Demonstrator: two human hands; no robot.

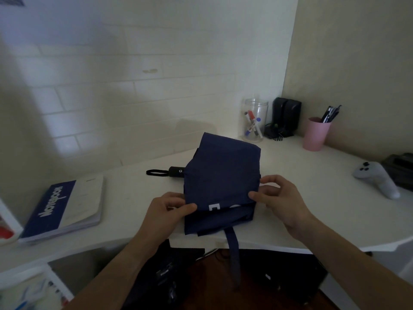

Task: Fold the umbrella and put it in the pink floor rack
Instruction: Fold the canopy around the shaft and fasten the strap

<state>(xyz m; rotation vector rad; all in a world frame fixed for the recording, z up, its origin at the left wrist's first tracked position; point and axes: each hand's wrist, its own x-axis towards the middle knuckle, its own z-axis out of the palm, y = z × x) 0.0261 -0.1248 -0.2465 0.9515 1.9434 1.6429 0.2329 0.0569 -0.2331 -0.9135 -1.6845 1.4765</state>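
Observation:
A navy blue folding umbrella (223,175) lies collapsed on the white desk (290,198), its fabric spread in loose flat folds. Its black handle (176,171) with a wrist loop points left. A fabric strap (232,249) hangs over the desk's front edge. My left hand (169,211) pinches the fabric's near left edge between thumb and fingers. My right hand (277,195) pinches the near right edge. The pink floor rack is not in view.
A blue and white notebook (64,209) lies at the left. At the back right stand a clear jar of markers (254,119), black speakers (286,115) and a pink cup of pens (316,134). A grey controller (375,177) rests at the right. Dark items lie under the desk.

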